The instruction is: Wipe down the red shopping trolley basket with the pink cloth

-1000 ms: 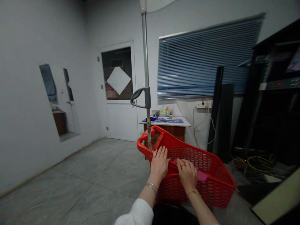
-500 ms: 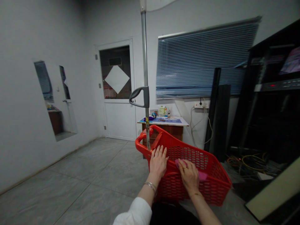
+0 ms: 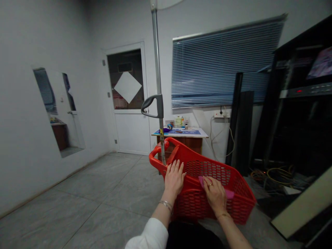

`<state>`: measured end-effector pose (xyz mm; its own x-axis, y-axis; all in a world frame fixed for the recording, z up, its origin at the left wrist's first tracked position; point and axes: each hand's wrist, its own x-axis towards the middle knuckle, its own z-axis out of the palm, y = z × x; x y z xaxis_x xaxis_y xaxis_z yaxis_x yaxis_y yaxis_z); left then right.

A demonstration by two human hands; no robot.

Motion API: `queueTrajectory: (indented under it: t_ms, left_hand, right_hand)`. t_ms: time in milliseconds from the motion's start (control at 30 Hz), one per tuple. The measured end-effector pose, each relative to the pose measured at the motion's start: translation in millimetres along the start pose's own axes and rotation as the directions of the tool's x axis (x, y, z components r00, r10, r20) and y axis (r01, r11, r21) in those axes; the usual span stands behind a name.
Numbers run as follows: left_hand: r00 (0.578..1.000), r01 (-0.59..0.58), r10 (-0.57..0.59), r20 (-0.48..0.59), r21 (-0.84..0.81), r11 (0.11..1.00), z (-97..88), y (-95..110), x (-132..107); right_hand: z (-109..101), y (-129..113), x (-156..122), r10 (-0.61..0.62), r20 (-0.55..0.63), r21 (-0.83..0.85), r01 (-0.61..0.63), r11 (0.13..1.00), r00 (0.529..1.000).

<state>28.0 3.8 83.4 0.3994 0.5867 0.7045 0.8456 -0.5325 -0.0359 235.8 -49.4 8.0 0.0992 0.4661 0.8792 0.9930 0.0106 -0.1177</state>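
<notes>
Red basket: long plastic thing, right up near (image 3: 190, 204), its handle end to the left, with a metal pole (image 3: 157, 55) rising there. Dark grey handle (image 3: 160, 106) sits on the pole, I guess for pulling.
Left hand: laid on the near rim (image 3: 174, 180) by the pole, fingers stretched out, grip loose and not wrapped round anything. My read: it's there to steady the basket.
Right hand: further right on the same rim (image 3: 214, 194), fingers curled, grip closed on the pink cloth. Bent over like that, it can probably press the cloth down, imo.
Pink cloth: under the right hand, poking out both sides (image 3: 229, 194), draped against the rim.
Desk: far side, behind the basket (image 3: 193, 143), small stuff on top, handily out of the way.
</notes>
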Motion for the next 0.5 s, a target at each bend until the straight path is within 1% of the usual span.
queueTrajectory:
  t_ms: [100, 167, 233, 333, 433, 500]
  left_hand:
    - [1.000, 0.014, -0.014, -0.008, -0.014, 1.000, 2.2, 6.0, -0.2]
    - [1.000, 0.024, -0.025, -0.011, -0.022, 0.999, 4.8, 10.9, -0.2]
    - [0.999, 0.029, -0.030, -0.013, -0.026, 0.999, 7.9, 15.0, 0.1]
    - [0.999, 0.033, -0.033, -0.015, -0.023, 0.999, 11.2, 17.3, 1.0]
    - [0.999, 0.040, -0.040, -0.016, -0.014, 0.999, 11.6, 13.9, 1.3]
    - [0.999, 0.039, -0.039, -0.020, -0.008, 0.999, 10.7, 9.8, 1.0]
  right_hand:
    - [-3.3, 14.2, -2.0, 0.007, -0.007, -0.006, -0.007, 1.000, 1.000]
    - [-2.8, 12.7, 0.1, 0.038, -0.010, -0.045, -0.038, 0.998, 0.999]
    - [-0.7, 3.3, 5.2, 0.069, -0.013, -0.097, -0.070, 0.993, 0.998]
    - [3.5, -18.6, 15.6, 0.076, -0.015, -0.147, -0.078, 0.986, 0.997]
    - [6.5, -39.0, 23.5, 0.088, -0.017, -0.173, -0.089, 0.981, 0.996]
    - [7.5, -46.8, 25.2, 0.102, -0.006, -0.187, -0.101, 0.977, 0.995]
